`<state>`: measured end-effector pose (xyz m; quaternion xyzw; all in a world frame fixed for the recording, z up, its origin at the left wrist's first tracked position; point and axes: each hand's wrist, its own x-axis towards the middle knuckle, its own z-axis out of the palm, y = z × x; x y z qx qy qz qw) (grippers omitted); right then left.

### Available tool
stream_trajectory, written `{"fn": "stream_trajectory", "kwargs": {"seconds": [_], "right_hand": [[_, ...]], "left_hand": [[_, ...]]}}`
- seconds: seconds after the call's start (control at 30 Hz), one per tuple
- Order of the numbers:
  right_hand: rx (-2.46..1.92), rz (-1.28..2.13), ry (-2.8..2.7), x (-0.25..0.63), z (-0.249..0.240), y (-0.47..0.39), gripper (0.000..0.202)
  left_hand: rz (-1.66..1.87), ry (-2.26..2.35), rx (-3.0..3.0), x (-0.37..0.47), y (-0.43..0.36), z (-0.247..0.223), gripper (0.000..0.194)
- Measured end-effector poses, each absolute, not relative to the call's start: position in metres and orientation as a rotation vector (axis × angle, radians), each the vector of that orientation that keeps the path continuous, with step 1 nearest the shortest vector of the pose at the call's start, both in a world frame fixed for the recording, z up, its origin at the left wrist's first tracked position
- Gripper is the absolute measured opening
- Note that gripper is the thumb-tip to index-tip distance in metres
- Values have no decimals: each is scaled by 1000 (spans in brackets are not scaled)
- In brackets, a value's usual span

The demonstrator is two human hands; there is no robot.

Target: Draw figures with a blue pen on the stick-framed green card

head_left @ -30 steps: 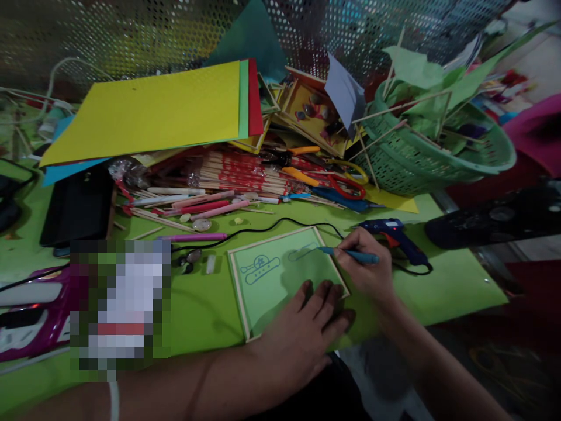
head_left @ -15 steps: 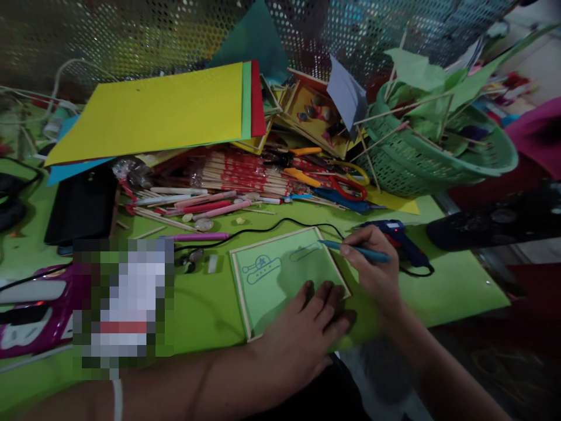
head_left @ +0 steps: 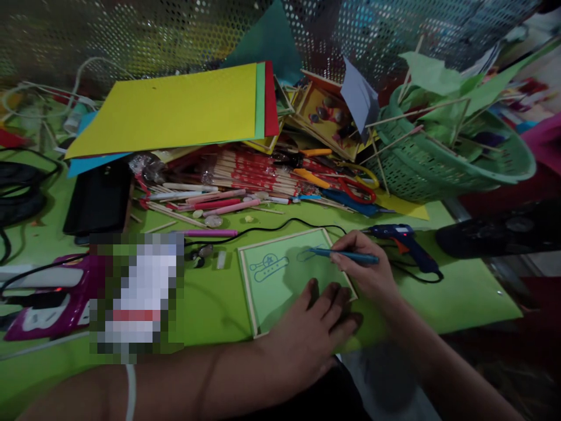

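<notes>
A light green sheet [head_left: 280, 298] edged with thin wooden sticks lies on the green table. A tank-like shape with a star is drawn in blue at its left, and a fainter rounded outline lies to the right. My right hand [head_left: 370, 266] grips a blue pen [head_left: 350, 255], whose tip is over the fainter outline. Resting on the lower right part of the sheet, my left hand [head_left: 307, 336] has its fingers spread and holds nothing.
A blue glue gun [head_left: 405, 240] lies right of the sheet. Behind are scissors [head_left: 357, 192], bundled sticks [head_left: 249, 172], yellow paper [head_left: 166, 111] and a green basket [head_left: 451, 164]. Left are a purple power strip [head_left: 48, 316] and a pixelated object [head_left: 142, 292].
The pen tip has moved left and slightly down along the fainter outline, with my right hand following. My left hand remains on the sheet. The whole view has shifted a little.
</notes>
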<state>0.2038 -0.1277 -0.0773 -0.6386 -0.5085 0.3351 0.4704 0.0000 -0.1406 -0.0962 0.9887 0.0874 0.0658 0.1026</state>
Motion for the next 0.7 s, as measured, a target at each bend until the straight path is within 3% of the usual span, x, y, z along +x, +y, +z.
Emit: {"fn": "stream_trajectory", "kwargs": {"seconds": [0.7], "right_hand": [[-1573,804,-1353,204,-81,-127,12]], "left_hand": [[267,277,2916,1,-143,-100,71]]}}
